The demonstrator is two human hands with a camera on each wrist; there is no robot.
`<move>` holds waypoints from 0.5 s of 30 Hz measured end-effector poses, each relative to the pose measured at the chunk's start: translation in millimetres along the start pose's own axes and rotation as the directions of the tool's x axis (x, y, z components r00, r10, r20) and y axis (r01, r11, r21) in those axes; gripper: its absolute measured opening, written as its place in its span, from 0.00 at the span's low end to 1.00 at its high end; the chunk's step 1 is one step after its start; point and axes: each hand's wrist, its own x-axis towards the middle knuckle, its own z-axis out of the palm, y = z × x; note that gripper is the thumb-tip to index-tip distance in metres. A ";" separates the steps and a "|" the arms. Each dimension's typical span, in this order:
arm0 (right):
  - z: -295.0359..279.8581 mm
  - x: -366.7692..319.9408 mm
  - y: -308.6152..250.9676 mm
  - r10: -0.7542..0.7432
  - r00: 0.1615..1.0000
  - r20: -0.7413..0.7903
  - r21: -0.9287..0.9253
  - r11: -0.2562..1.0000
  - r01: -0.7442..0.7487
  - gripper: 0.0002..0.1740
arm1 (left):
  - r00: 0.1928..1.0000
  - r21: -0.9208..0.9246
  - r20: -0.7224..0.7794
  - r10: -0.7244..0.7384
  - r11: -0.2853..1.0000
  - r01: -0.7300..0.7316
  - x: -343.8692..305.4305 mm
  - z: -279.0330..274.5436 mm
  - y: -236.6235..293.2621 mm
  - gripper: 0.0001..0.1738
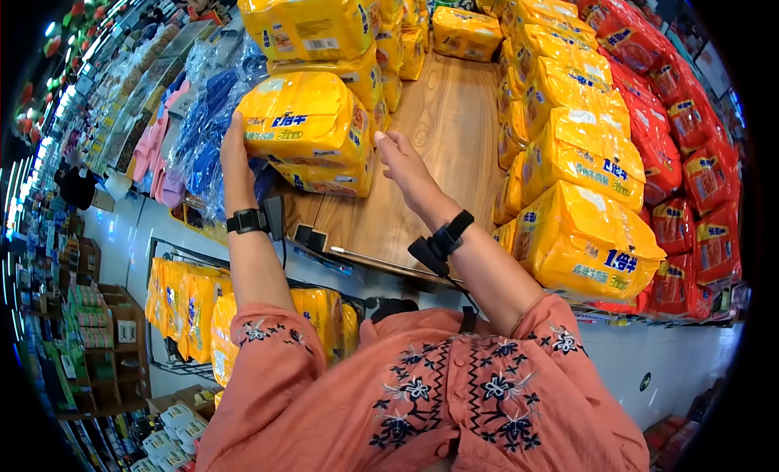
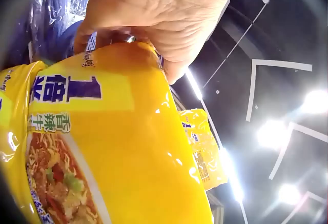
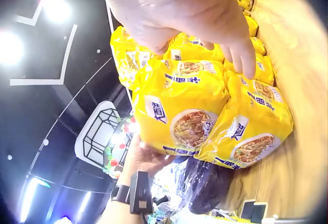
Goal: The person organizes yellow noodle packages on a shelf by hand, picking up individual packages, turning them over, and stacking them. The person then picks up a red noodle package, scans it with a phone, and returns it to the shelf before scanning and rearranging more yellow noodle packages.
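Note:
A yellow multipack of instant noodles [image 1: 308, 119] sits on another yellow pack [image 1: 324, 178] at the near end of a stack. My left hand [image 1: 234, 159] lies along its left end, the thumb up by the top edge. In the left wrist view the left hand [image 2: 159, 16] covers the end of the pack [image 2: 138, 131], and its fingers are partly hidden behind it. Off the pack's right end, my right hand [image 1: 406, 168] is held with fingers extended and nothing in it. In the right wrist view the right hand [image 3: 189, 16] is above the stacked packs.
Yellow packs [image 1: 580, 155] and red packs [image 1: 682, 131] line the right of the wooden table [image 1: 446, 107]. A taller yellow stack [image 1: 312, 25] stands just behind the front pack. Plastic-wrapped blue goods [image 1: 215, 107] hang at left. Below, a wire cart [image 1: 154, 265] holds more yellow packs.

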 end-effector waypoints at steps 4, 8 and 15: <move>4.8 21.1 11.4 -0.013 0.996 0.090 0.050 0.999 0.009 0.43 | 0.997 -0.168 0.064 0.033 0.986 -0.022 -2.6 5.5 -3.9 0.24; 17.8 30.2 18.7 0.035 0.996 0.079 0.044 0.998 -0.038 0.41 | 0.993 -0.149 0.107 0.059 0.988 -0.043 -1.6 1.8 -3.1 0.25; 2.9 33.6 42.3 0.037 0.992 0.124 0.020 0.999 -0.040 0.41 | 0.994 -0.287 0.020 -0.105 0.952 0.106 -3.1 -13.1 -30.2 0.38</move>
